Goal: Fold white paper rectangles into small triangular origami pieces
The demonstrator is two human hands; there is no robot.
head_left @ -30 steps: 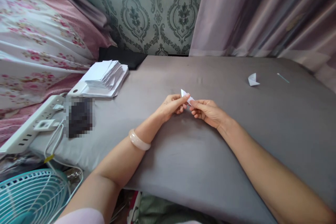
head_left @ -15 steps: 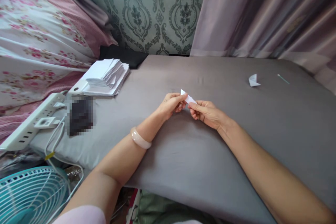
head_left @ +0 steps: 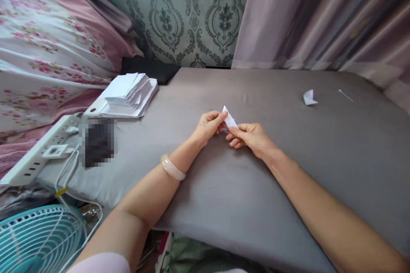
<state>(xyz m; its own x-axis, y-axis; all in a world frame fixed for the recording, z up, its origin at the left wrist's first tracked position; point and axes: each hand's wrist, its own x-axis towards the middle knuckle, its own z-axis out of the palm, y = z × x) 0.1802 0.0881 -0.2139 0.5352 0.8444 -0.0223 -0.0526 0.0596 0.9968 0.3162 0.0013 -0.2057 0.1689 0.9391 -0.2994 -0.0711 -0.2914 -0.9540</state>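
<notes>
A small piece of folded white paper [head_left: 230, 121] is held up between both hands over the grey surface. My left hand [head_left: 211, 125] pinches its upper left part, thumb on top; a pale bangle [head_left: 172, 167] circles that wrist. My right hand [head_left: 250, 136] grips the lower right end between thumb and fingers. The paper's pointed tip sticks up above the left thumb. Further right, a folded white paper shape [head_left: 309, 97] with raised points lies by itself on the surface.
A stack of white paper sheets [head_left: 128, 94] lies at the back left, near a white power strip [head_left: 41, 149] with cables. A blurred dark object [head_left: 98, 143] is beside it. A thin stick [head_left: 346, 95] lies at the right. A teal fan [head_left: 38, 239] stands lower left.
The folded paper has tilted steeper, its tip now pointing more upward. My right fingers have shifted slightly left along its lower end and spread a little. Both hands keep their hold.
</notes>
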